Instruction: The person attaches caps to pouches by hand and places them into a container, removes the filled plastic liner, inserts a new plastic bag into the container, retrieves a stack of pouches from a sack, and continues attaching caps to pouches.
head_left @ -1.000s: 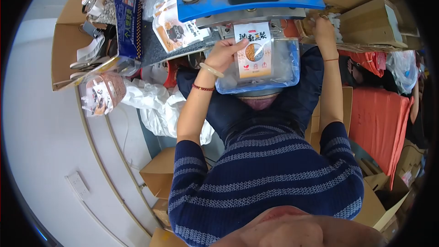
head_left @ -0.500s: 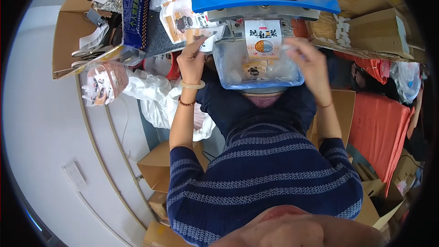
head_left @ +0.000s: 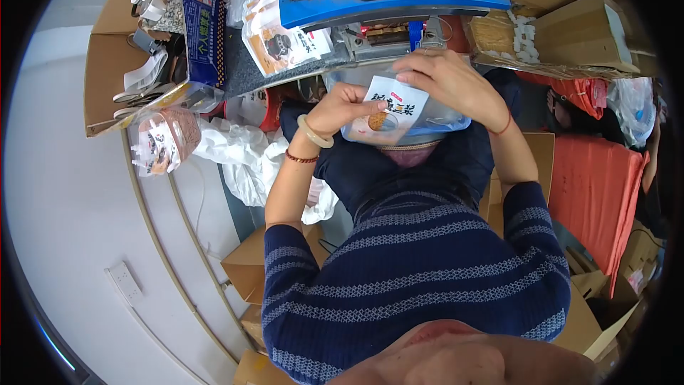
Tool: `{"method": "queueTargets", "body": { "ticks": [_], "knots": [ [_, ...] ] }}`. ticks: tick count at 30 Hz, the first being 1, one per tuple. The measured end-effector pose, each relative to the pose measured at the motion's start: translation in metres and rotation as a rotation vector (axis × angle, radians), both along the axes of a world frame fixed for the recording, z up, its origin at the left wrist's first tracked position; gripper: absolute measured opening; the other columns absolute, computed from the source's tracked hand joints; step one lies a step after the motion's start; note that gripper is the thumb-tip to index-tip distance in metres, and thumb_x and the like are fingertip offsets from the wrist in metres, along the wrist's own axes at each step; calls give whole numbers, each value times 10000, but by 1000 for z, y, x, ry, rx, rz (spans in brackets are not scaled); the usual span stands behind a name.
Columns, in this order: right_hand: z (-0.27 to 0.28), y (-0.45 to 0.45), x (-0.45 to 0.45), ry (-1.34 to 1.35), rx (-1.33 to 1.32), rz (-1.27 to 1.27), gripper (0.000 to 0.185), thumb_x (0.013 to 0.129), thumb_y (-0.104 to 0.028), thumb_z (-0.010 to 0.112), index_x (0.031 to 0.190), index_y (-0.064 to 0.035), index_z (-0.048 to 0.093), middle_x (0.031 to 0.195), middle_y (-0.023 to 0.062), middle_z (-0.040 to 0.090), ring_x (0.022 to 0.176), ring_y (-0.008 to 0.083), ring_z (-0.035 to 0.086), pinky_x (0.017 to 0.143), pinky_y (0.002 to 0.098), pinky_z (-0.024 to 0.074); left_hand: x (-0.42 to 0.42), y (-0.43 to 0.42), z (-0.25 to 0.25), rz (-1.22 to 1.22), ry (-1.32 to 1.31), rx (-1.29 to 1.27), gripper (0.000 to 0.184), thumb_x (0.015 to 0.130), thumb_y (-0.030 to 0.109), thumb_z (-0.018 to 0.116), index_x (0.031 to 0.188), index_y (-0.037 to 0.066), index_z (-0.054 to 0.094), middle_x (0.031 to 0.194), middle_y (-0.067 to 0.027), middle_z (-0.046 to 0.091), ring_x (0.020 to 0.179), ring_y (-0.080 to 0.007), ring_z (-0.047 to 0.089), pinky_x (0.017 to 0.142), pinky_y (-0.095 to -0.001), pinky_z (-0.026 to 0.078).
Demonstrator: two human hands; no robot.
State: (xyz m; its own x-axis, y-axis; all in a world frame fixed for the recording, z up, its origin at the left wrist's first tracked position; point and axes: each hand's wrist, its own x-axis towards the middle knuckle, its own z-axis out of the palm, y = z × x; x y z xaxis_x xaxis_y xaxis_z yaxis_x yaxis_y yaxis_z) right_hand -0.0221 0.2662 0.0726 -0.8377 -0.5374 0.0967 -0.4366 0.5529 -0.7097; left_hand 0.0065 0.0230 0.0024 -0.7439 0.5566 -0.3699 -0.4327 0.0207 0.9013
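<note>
My left hand [head_left: 342, 108] pinches a white printed pouch [head_left: 392, 110] by its left edge, thumb on the front. The pouch has dark lettering and a round picture of beans, and is tilted over a clear plastic tub [head_left: 445, 130] on my lap. My right hand [head_left: 456, 85] is at the pouch's top right corner, fingers bent against it; the fingertips are partly hidden. Behind the hands is a blue press [head_left: 399, 1] with springs. More printed pouches [head_left: 281, 39] lie fanned on the grey worktop left of the press.
A blue box [head_left: 198, 21] and an open carton [head_left: 107, 57] stand at the left. A bag of pouches [head_left: 167, 139] hangs below them. Cardboard boxes [head_left: 581, 32] are at the right, above a red padded panel [head_left: 591, 196]. White cloth [head_left: 239, 160] hangs beside my left arm.
The pouch that lay flat at the press front is gone from there. My left hand has moved right and down to the tub, my right hand left to the pouch. The view has shifted slightly.
</note>
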Motion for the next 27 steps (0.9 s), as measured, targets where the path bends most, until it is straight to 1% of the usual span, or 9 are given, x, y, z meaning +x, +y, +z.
{"method": "queueTargets", "body": {
  "ticks": [1, 4, 8, 12, 17, 20, 21, 23, 27],
  "knots": [
    [-7, 1, -3, -207, 15, -81, 342, 920, -275, 625, 1125, -3, 652, 1006, 206, 674, 914, 369, 654, 790, 393, 520, -3, 1, -16, 38, -110, 98, 186, 916, 144, 687, 969, -31, 715, 905, -60, 718, 804, -76, 631, 724, -228, 503],
    [-36, 23, -16, 313, 78, -366, 374, 941, -293, 594, 1145, 19, 630, 1016, 227, 675, 893, 362, 667, 773, 398, 525, -29, 14, -33, 203, -324, 301, 221, 914, 100, 666, 1081, -46, 674, 1039, -115, 706, 888, -155, 683, 818, -291, 545],
    [-42, 72, -29, 182, 416, -682, 213, 908, -142, 574, 1065, -15, 641, 1013, 206, 654, 888, 400, 631, 742, 446, 514, -51, 35, -26, 312, -378, 380, 229, 904, 98, 676, 1064, -65, 655, 1040, -135, 700, 891, -183, 692, 828, -326, 561],
    [-112, 119, -86, 629, 325, -478, 225, 892, -126, 538, 1083, -48, 630, 978, 237, 634, 909, 445, 601, 757, 510, 496, -48, 27, -44, 309, -325, 271, 223, 920, 138, 671, 1056, -39, 668, 1026, -110, 702, 894, -157, 681, 824, -299, 549],
    [-109, 107, -83, 351, 489, -661, 263, 915, -168, 541, 1148, -63, 602, 1049, 226, 618, 924, 440, 610, 787, 522, 503, -37, -15, -46, 688, 572, -294, 294, 883, 197, 727, 1053, -42, 700, 841, -69, 728, 771, -127, 647, 714, -265, 518],
    [-100, 104, -67, 442, 416, -698, 278, 885, -107, 553, 1155, -77, 610, 1075, 226, 628, 931, 454, 593, 752, 524, 499, -47, -64, -58, 547, 1341, -1129, 577, 862, 209, 718, 1356, 7, 499, 1368, -220, 528, 1287, -287, 502, 1082, -452, 353],
    [-98, 106, -70, 564, 337, -708, 261, 910, -129, 559, 1162, -84, 610, 1053, 232, 632, 936, 453, 590, 749, 518, 498, -39, -71, -77, 408, 1245, -1032, 693, 841, 165, 702, 1442, 47, 378, 1509, -184, 365, 1425, -288, 309, 1160, -478, 218],
    [-73, 102, -51, 557, 311, -772, 236, 939, -152, 566, 1150, -67, 628, 1040, 217, 643, 916, 395, 637, 761, 448, 514, -17, -76, -83, 202, 1255, -1129, 616, 808, 72, 672, 1385, 51, 456, 1466, -145, 442, 1393, -273, 375, 1148, -460, 270],
    [-42, 81, 8, 305, -47, -673, 207, 912, -108, 632, 1109, -52, 663, 1073, 139, 652, 926, 268, 650, 806, 334, 507, -8, -74, -58, 561, 1226, -902, 321, 762, -71, 602, 1046, 31, 710, 1069, -115, 714, 1045, -282, 670, 952, -382, 490]
  ]
}}
